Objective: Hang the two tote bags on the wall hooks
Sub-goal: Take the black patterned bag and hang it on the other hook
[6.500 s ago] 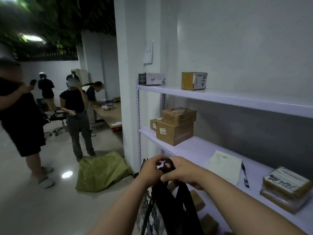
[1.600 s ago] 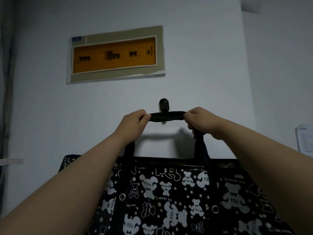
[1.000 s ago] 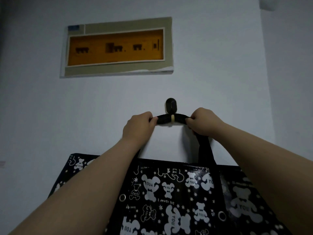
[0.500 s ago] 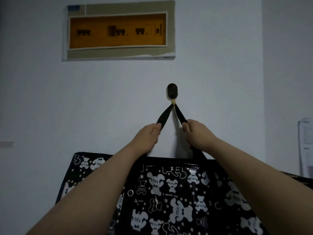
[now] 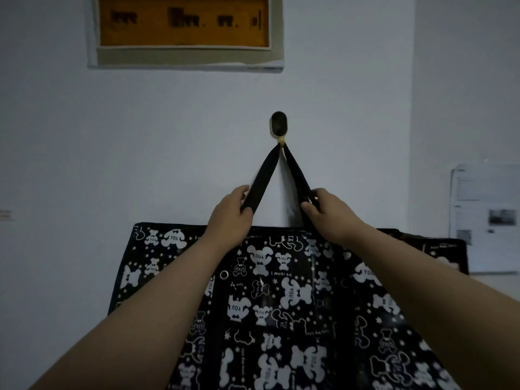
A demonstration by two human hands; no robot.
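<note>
A black tote bag (image 5: pixel 281 299) printed with white bears hangs flat against the white wall. Its black strap (image 5: pixel 260 182) runs up in a narrow V over a dark oval wall hook (image 5: pixel 278 124). My left hand (image 5: pixel 230 213) pinches the left leg of the strap just above the bag's top edge. My right hand (image 5: pixel 327 211) grips the right leg at the same height. Only one bag and one hook are in view.
An orange panel in a grey frame (image 5: pixel 184 30) is fixed to the wall above the hook. A sheet of paper with small pictures (image 5: pixel 484 218) hangs on the wall at the right, beyond a wall corner. A small label (image 5: pixel 5 215) sits at the far left.
The strap was held stretched level in front of the hook, then laid over it. Both hands have since slid down the strap, and the bag has sunk so the strap pulls into a V.
</note>
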